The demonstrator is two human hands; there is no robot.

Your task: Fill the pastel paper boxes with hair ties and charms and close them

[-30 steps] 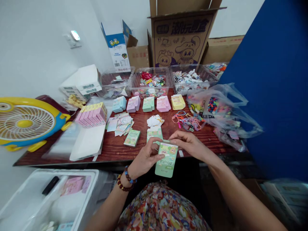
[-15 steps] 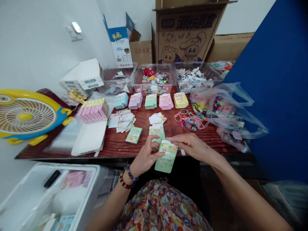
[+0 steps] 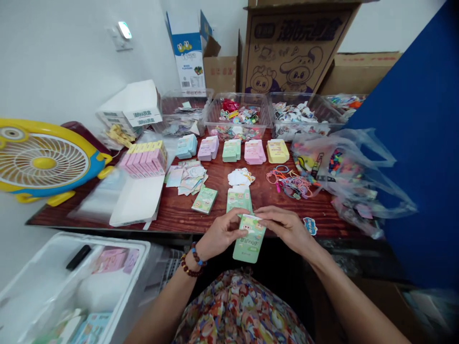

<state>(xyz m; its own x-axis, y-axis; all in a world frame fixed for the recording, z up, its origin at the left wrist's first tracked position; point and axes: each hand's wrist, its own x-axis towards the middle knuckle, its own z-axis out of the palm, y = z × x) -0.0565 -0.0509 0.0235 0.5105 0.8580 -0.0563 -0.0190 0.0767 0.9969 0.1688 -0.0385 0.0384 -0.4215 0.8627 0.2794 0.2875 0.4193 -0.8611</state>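
While a seated person's left hand [image 3: 222, 234] and right hand [image 3: 287, 227] come together and pinch the top of a green printed card packet [image 3: 250, 246], its lower end hanging just past the front edge of a red-brown wooden desk [image 3: 172, 215], supplies spread out on every side. At far left, a yellow-and-blue desk fan [image 3: 43, 162] stands beside a row of pink boxes [image 3: 143, 160] topped with yellow. Below the desk, a white foam box [image 3: 118, 241] holds a black object [image 3: 78, 257] and pink packets [image 3: 111, 260]. Beaded bracelets [image 3: 190, 263] circle the left wrist, and a floral garment [image 3: 240, 310] fills the lap. On the desk, a small green pack [image 3: 204, 199] lies left of a green stack [image 3: 239, 199], which sits just beyond the hands. Farther back, blue [image 3: 186, 146], lilac [image 3: 208, 148], green [image 3: 231, 150], pink [image 3: 255, 152] and yellow [image 3: 278, 151] card stacks line up before clear plastic bins [image 3: 236, 129] of small printed pieces. White die-cut stickers [image 3: 240, 177] lie nearer, and a tangle of colored loops [image 3: 289, 185] sits to their right. A blue sticker [image 3: 310, 226] lies near the right hand. At right, a clear plastic bag [image 3: 344, 167] slumps against a blue panel [image 3: 419, 143].
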